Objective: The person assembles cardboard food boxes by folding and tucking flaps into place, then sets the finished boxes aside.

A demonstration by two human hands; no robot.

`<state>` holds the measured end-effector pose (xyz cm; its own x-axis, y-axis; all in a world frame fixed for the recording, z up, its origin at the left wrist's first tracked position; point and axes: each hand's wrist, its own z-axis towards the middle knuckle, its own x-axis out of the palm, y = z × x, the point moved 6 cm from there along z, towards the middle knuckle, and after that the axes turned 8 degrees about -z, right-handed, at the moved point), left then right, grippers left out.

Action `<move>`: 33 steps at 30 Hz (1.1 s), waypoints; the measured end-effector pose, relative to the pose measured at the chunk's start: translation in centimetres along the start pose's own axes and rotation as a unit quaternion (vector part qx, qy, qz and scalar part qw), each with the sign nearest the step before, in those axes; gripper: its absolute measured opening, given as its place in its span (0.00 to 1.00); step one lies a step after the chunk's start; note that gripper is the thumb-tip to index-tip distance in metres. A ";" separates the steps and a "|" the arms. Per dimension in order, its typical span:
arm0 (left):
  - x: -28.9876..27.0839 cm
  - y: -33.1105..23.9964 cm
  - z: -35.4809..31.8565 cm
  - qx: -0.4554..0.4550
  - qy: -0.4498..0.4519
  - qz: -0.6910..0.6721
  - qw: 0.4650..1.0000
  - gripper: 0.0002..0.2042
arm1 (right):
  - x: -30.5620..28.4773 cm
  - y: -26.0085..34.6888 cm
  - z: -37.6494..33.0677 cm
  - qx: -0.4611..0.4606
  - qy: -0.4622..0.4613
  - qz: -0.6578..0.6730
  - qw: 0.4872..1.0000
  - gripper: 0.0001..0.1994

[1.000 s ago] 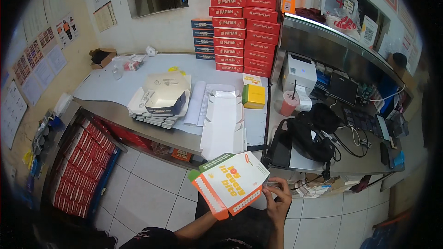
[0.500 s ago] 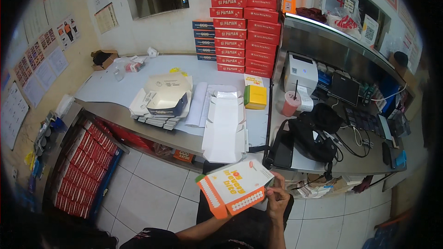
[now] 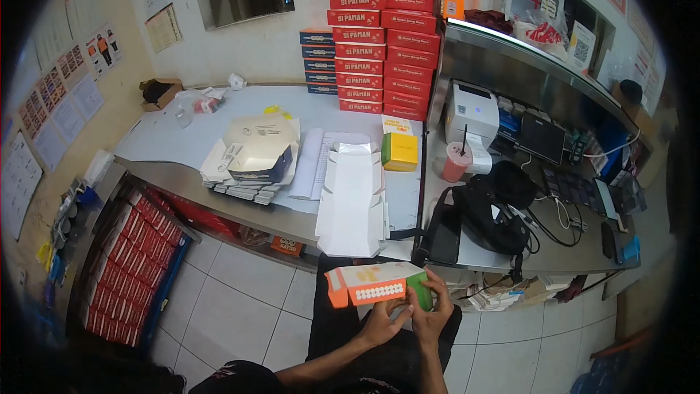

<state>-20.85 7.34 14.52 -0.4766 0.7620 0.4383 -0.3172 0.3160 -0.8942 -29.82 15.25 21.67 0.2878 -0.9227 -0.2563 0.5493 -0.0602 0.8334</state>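
A partly folded cardboard food box (image 3: 376, 291), white on top with orange and green sides, is held over my lap, tilted so its orange side faces me. My right hand (image 3: 432, 308) pinches the green end panel of this box at its right. Below the orange side, my left hand (image 3: 382, 323) grips the lower edge, its fingertips close to the right hand's. The left fingers are partly hidden by the box. Just beyond, a flat white unfolded box sheet (image 3: 352, 201) lies on the table and overhangs its front edge.
On the table (image 3: 164, 146) stand an open box on stacked flat sheets (image 3: 251, 168), a yellow box (image 3: 400, 152) and tall stacks of red boxes (image 3: 359, 51). To the right are a black bag (image 3: 487, 215), a pink drink cup (image 3: 457, 163) and a label printer (image 3: 470, 113).
The box has tilted, so its printed top is foreshortened and its orange side and green end show more. My left hand has come into view beneath it, near my right.
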 end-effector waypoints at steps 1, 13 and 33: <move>-0.1 -0.4 0.2 -0.008 0.024 0.014 1.000 0.18 | -0.1 -0.4 -0.2 0.001 -0.014 0.004 1.000 0.16; -5.3 -8.5 2.6 0.117 -0.165 0.269 0.941 0.11 | -1.9 -8.6 -3.0 0.254 0.131 0.079 0.955 0.07; -2.2 -8.0 1.6 0.148 -0.099 0.209 0.962 0.07 | 2.5 0.4 -0.7 0.012 0.105 -0.035 0.994 0.04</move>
<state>-18.62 2.23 20.83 -0.7506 0.6556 0.0822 -0.2703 -0.1910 -0.9436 -28.38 13.13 21.00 0.4092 -0.8160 -0.4083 0.5560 -0.1318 0.8207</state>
